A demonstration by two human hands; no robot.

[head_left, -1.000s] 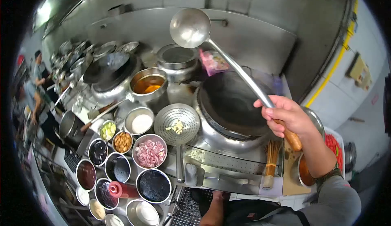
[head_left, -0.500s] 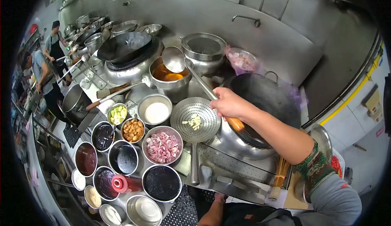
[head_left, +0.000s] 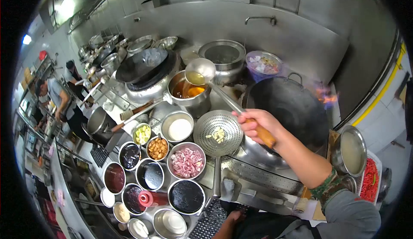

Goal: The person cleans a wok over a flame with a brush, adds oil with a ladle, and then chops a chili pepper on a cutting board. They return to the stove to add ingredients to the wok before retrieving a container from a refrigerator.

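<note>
My right hand [head_left: 261, 126] is wrapped round the wooden handle of a long ladle [head_left: 226, 97]. Its bowl hangs over a steel pot of amber oil [head_left: 188, 96] and holds some yellowish liquid. Below my right forearm and to its left sits a large black wok [head_left: 288, 110], with flame at its right edge. A perforated strainer [head_left: 202, 135] with chopped pale pieces [head_left: 218, 134] in it lies left of the wok. Low in the view, by the counter's front edge, my left hand [head_left: 235, 217] shows only in part, its fingers obscured.
Bowls of sliced shallots [head_left: 186, 162], fried brown pieces [head_left: 157, 148], white powder [head_left: 180, 129] and dark sauces [head_left: 186, 197] crowd the left. A red-topped bottle [head_left: 151, 199] lies among them. Red chillies [head_left: 370, 183] are at right. Two people [head_left: 60, 99] stand far left.
The ladle's bowl has tipped level over the oil pot, and yellowish liquid now shows in it. Orange flame has flared at the wok's right. The whole view has shifted, moving things rightward.
</note>
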